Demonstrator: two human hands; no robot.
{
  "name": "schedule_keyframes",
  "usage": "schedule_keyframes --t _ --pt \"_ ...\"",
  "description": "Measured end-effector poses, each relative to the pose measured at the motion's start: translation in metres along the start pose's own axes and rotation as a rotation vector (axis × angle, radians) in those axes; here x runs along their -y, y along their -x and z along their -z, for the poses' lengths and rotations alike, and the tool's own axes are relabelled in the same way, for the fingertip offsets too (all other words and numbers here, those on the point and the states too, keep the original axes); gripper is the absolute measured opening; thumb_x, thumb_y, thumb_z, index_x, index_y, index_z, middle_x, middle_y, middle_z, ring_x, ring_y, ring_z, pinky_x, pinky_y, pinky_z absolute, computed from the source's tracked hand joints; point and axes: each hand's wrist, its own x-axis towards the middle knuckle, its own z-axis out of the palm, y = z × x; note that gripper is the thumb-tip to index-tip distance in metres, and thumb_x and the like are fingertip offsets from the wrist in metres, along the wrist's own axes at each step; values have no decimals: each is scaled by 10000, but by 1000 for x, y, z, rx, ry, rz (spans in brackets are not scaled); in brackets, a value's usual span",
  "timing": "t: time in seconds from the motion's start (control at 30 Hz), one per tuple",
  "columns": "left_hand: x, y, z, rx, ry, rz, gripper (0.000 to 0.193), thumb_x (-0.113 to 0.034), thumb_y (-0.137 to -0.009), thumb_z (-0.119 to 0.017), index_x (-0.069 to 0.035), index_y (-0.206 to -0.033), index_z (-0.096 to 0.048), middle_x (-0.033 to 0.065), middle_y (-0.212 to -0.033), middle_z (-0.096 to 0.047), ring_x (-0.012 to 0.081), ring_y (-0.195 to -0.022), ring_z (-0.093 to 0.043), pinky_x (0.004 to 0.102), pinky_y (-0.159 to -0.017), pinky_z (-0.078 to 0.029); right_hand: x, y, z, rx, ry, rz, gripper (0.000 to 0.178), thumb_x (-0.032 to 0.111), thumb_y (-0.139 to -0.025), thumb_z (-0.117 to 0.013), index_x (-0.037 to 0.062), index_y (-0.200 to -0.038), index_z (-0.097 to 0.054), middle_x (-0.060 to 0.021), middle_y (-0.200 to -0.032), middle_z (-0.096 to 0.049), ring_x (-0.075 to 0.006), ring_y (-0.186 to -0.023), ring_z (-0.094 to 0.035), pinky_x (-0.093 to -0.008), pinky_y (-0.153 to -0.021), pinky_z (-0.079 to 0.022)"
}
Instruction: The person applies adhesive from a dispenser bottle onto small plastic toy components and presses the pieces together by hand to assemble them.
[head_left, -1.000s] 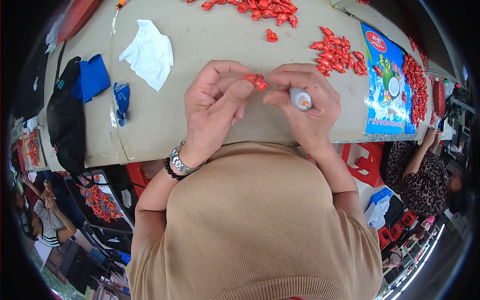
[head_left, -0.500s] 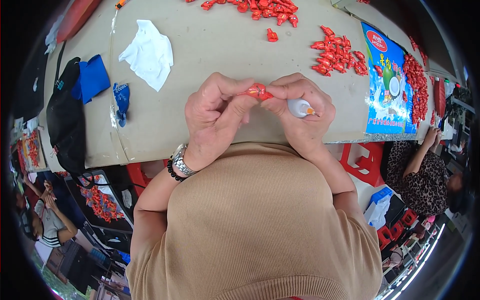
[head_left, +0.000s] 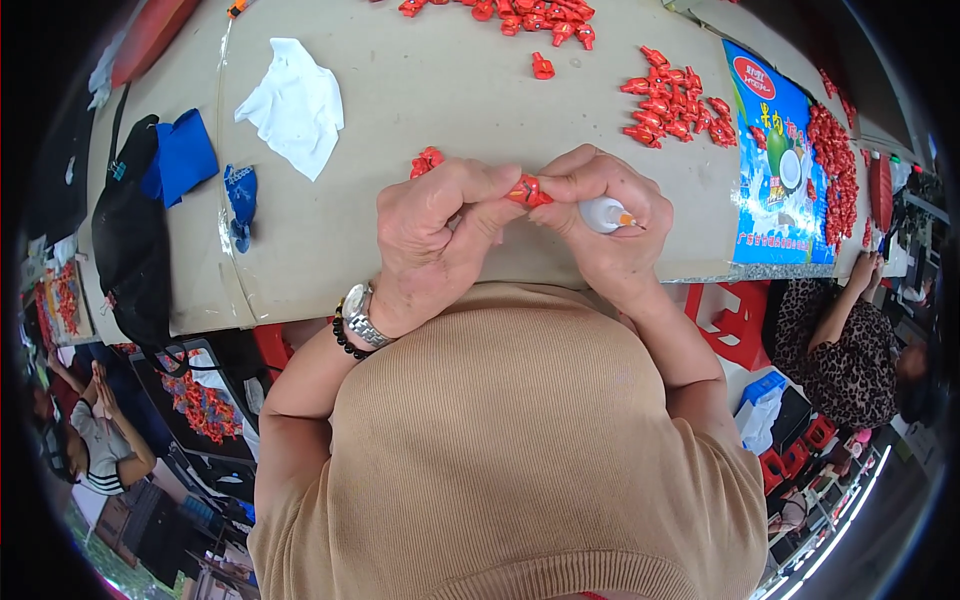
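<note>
Just above the table's near edge, a small glossy red plastic piece [head_left: 530, 191] with dark and yellow marks is pinched between both my hands. My left hand [head_left: 432, 235] grips its left end with thumb and forefinger. On the other end, the fingertips of my right hand [head_left: 615, 250] are closed. Tucked in that same right palm is a small white squeeze bottle [head_left: 602, 214] with an orange collar and thin tip, pointing right. Beyond my left knuckles lie more red pieces [head_left: 427, 160], partly hidden by the hand.
Piles of red pieces lie at the far middle [head_left: 545, 18] and right [head_left: 672, 100], with a single piece [head_left: 542, 66] apart. A white cloth [head_left: 292, 108], blue cloth [head_left: 187, 157] and black bag [head_left: 133, 235] sit left. A blue printed sheet [head_left: 770, 160] lies right; a co-worker [head_left: 840, 350] sits beyond.
Both hands and the pinched red piece have shifted slightly right. The red pieces beyond my left hand have come into sight. The bottle stays in my right palm.
</note>
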Motion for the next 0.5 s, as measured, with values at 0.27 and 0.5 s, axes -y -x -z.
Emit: schedule_keyframes --t 0.27,0.5 --pt "2 -1 -1 0 -29 -21 134 22 -829 -664 10 -960 -637 62 -782 -684 69 -539 -574 208 -458 -450 -2 -1 0 8 13 24 258 -52 -633 -788 16 -797 -600 -93 -748 -656 -179 -645 -641 -254 -548 -503" --pt "2 -2 0 -7 -33 -24 126 25 -830 -661 13 -953 -636 61 -770 -678 67 -534 -570 207 -457 -447 -2 -2 -1 7 -4 4 250 -47 -638 -786 15 -796 -603 -95 -750 -655 -179 -649 -638 -261 -556 -498"
